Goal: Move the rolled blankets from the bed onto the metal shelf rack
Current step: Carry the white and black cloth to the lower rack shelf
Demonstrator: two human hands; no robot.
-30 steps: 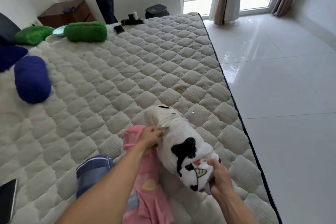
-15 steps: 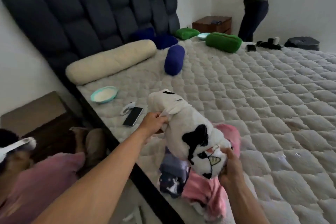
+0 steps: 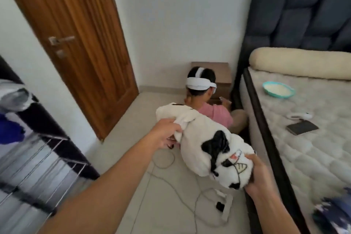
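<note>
I hold a rolled white blanket with black panda markings (image 3: 201, 144) in the air over the floor beside the bed. My left hand (image 3: 164, 136) grips its far end, and my right hand (image 3: 260, 178) grips its near end. The metal shelf rack (image 3: 36, 165) stands at the left, blurred, with a blue rolled blanket (image 3: 9, 131) and a grey one (image 3: 13, 97) on its upper level. A dark blue patterned blanket (image 3: 334, 214) lies on the bed (image 3: 313, 154) at the lower right.
A person in a pink shirt with a white headset (image 3: 205, 100) sits on the floor by a bedside table (image 3: 222, 74). A power strip and cables (image 3: 222, 207) lie on the floor. A wooden door (image 3: 79, 40) is at the left. A cream bolster (image 3: 296, 62), bowl (image 3: 278, 89) and phone (image 3: 302, 127) rest on the bed.
I have lifted the panda blanket off the bed and turned left with it; the view has swung from the mattress to the floor, door and shelf rack.
</note>
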